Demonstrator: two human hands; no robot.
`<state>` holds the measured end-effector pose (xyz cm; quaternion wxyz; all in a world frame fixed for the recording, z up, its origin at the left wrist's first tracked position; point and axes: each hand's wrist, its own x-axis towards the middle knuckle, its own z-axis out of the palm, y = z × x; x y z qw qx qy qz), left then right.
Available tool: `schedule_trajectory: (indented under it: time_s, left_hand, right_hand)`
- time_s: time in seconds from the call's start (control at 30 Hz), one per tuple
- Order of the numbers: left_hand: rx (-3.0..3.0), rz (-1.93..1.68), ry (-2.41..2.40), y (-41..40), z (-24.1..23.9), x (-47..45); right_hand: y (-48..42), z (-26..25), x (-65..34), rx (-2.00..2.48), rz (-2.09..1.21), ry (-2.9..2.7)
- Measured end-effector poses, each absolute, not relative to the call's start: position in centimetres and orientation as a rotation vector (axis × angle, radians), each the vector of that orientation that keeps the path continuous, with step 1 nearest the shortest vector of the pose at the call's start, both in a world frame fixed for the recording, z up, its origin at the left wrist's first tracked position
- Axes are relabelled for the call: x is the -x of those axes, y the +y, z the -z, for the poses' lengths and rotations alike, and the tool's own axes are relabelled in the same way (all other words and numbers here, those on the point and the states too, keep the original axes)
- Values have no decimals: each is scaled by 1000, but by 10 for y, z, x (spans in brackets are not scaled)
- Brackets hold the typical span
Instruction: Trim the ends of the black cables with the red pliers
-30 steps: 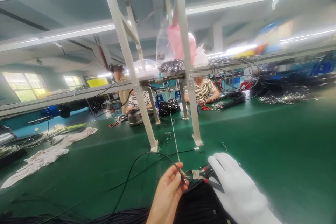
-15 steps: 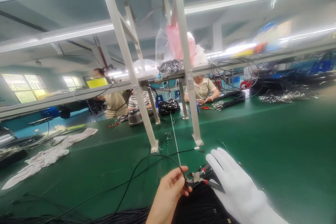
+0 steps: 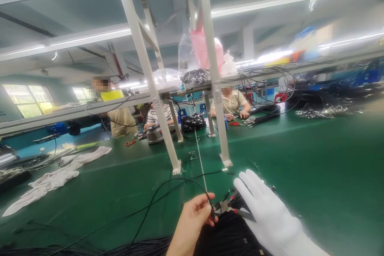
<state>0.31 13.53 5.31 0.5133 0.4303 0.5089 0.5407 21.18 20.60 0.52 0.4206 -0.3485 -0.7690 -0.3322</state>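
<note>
My bare left hand [image 3: 195,218] pinches a black cable [image 3: 153,200] near its end, between thumb and fingers. The cable arcs up from the pinch and runs back down to the left over the green table. In a white glove, my right hand [image 3: 268,214] is closed around the cutting pliers [image 3: 223,207], which have red and black handles. The jaws are at the cable end beside my left fingertips; whether they touch it I cannot tell. Below both hands lies a pile of black cables [image 3: 228,234] with small metal ends.
Metal shelf posts [image 3: 220,128] stand on the green table [image 3: 120,192] ahead. White cloth gloves [image 3: 60,180] lie at left. A coil of black cable [image 3: 193,122] sits beyond the posts. Co-workers [image 3: 229,102] sit across the table, near cable bundles [image 3: 324,102].
The pliers' jaws have shifted slightly, and my gloved right hand has edged a little left. My left hand keeps the cable in nearly the same place. A standing person at far left has moved left.
</note>
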Motion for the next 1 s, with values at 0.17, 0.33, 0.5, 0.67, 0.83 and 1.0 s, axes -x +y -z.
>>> schedule_trajectory:
  time_s: [0.17, 0.33, 0.5, 0.67, 0.83, 1.0]
  left_hand:
    - [-1042, -1274, 1269, 136, -50, -3]
    - [-1066, -1263, 1266, 136, -51, -3]
    - [-1106, -1247, 1289, 144, -43, 0]
    - [-1119, -1218, 1296, 147, -39, 2]
    - [-1134, -1208, 1269, 144, -43, 3]
    - [-1166, -1232, 1204, 144, -39, 7]
  right_hand:
    - [206, -6, -211, 845, 845, -1940]
    - [203, -8, -211, 857, 882, -1941]
    - [201, -9, -212, 892, 848, -1963]
    - [199, -16, -212, 979, 764, -2007]
    - [201, -16, -213, 989, 745, -2036]
    - [206, -4, -212, 992, 734, -2050]
